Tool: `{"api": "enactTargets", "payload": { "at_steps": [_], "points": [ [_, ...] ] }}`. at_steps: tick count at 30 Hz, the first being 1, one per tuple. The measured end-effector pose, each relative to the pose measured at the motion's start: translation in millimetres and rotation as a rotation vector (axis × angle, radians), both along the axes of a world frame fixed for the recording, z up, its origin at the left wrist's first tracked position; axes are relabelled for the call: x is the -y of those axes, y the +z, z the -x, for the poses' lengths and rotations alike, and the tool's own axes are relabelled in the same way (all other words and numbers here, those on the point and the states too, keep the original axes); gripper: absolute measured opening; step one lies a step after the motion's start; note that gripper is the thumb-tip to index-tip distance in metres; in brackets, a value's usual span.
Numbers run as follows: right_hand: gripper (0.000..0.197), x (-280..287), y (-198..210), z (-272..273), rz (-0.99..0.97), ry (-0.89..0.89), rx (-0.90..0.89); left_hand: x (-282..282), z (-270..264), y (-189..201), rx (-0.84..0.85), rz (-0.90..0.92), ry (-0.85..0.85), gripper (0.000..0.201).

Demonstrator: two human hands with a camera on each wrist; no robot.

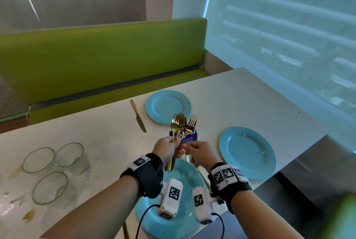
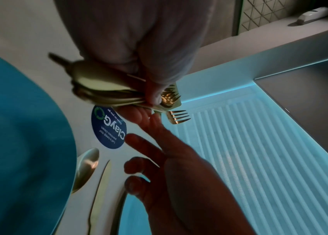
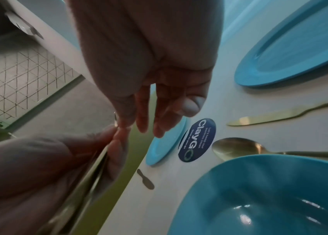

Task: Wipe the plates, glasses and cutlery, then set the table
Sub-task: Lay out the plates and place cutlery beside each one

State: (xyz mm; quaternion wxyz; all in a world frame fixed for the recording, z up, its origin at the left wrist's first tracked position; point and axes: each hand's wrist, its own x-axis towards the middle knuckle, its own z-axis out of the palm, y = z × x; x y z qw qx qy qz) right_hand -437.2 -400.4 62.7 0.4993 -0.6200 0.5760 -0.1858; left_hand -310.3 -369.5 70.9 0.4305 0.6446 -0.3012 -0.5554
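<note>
My left hand (image 1: 172,148) grips a bundle of gold cutlery (image 1: 178,124), forks and a spoon, upright above the near blue plate (image 1: 176,213). My right hand (image 1: 188,144) pinches the handle of one gold fork (image 1: 192,123) that leans out of the bundle to the right; its other fingers (image 2: 139,141) are spread. Two more blue plates lie on the white table (image 1: 250,100), one far (image 1: 168,106) and one to the right (image 1: 247,153). A gold knife (image 1: 138,116) lies left of the far plate. A spoon (image 3: 237,147) and a knife (image 3: 279,116) lie between the near and right plates.
Three empty glasses (image 1: 55,171) stand together at the table's left, with amber spill marks (image 1: 28,217) around them. A round dark blue sticker (image 1: 190,135) is on the tabletop under the cutlery. A green bench (image 1: 96,61) runs behind the table, and a window is on the right.
</note>
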Motion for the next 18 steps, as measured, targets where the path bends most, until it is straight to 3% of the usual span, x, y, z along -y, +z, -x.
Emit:
{"api": "enactTargets", "payload": {
  "at_steps": [5, 8, 11, 18],
  "points": [
    [0.015, 3, -3, 1, -0.02, -0.091, 0.094, 3, 2, -2, 0.022, 0.0, -0.051, 0.02],
    [0.005, 7, -3, 3, -0.014, -0.132, 0.122, 4, 4, -3, 0.011, -0.018, -0.086, 0.019],
    [0.012, 10, -3, 3, -0.016, -0.15, 0.124, 2, 5, -4, -0.012, -0.033, -0.096, 0.017],
    [0.021, 7, -5, -10, -0.051, -0.246, 0.164, -8, -35, -13, 0.076, -0.056, 0.115, 0.015]
  ]
}}
